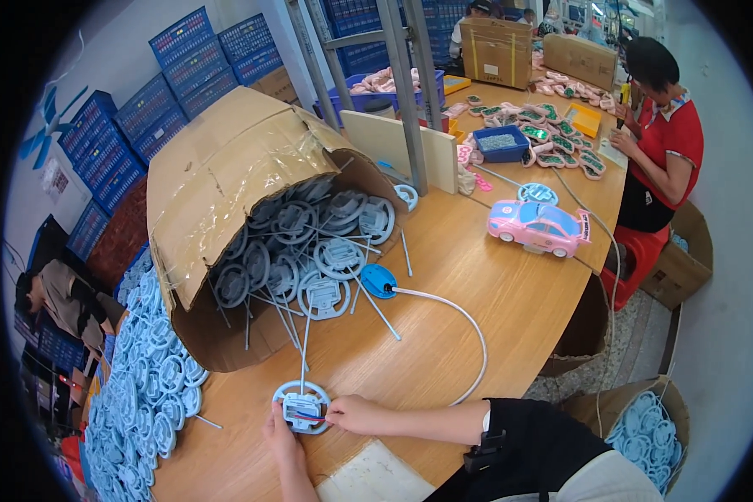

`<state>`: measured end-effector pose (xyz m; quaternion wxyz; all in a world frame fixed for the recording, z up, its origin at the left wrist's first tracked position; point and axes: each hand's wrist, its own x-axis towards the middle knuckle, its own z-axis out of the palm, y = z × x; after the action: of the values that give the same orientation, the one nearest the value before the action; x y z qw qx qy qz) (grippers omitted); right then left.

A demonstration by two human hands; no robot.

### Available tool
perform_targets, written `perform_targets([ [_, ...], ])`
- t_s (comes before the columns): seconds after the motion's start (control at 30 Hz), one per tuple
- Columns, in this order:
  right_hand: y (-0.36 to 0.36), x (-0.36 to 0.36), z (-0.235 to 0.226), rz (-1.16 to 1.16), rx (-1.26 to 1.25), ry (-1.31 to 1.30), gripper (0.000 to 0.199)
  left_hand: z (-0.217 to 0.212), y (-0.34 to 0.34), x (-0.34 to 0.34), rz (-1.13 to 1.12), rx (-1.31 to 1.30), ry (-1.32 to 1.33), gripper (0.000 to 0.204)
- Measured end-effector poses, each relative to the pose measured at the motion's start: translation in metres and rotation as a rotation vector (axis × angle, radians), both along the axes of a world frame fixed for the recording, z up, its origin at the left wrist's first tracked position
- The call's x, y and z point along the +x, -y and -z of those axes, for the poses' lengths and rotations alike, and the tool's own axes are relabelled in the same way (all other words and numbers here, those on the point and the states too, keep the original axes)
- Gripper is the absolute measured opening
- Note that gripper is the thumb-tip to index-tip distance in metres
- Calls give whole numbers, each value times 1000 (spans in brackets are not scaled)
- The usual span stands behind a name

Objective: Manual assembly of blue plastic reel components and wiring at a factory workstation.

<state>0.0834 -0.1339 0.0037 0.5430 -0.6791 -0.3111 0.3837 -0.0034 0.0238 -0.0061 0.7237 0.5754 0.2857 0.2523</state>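
On the near part of the wooden table lies a light blue toy steering wheel (305,386) with a compartment at its centre and a long thin rod rising from its top. My left hand (286,439) grips the wheel's left rim. From the right, my right hand (358,414) pinches a thin red and blue strand, like wires, lying across the wheel's centre. What the fingertips cover is hidden. Beyond the wheel, a cardboard box (217,159) on its side spills similar blue wheels (322,293) with rods onto the table.
A blue oval piece (378,281) trails a white cable (481,335). A pink toy car (537,227) stands farther right. Blue wheels are heaped at left (146,376) and in a carton (644,435) at lower right. A co-worker in red (673,142) sits beside pink parts (552,138).
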Motion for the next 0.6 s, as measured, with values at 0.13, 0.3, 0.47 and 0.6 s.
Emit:
perform_targets([
  [0.13,-1,0,0,-1,12,-48,22,-17,8,-8,29,-162,78,27],
  [0.3,2,6,0,-36,-36,-47,20,-24,2,-13,427,-71,62,61],
  [0.47,3,7,-3,-27,-45,-250,20,-22,-1,-12,357,-90,-34,57],
  [0.6,0,9,3,-28,-18,-278,17,-26,0,-11,377,-129,-32,55],
])
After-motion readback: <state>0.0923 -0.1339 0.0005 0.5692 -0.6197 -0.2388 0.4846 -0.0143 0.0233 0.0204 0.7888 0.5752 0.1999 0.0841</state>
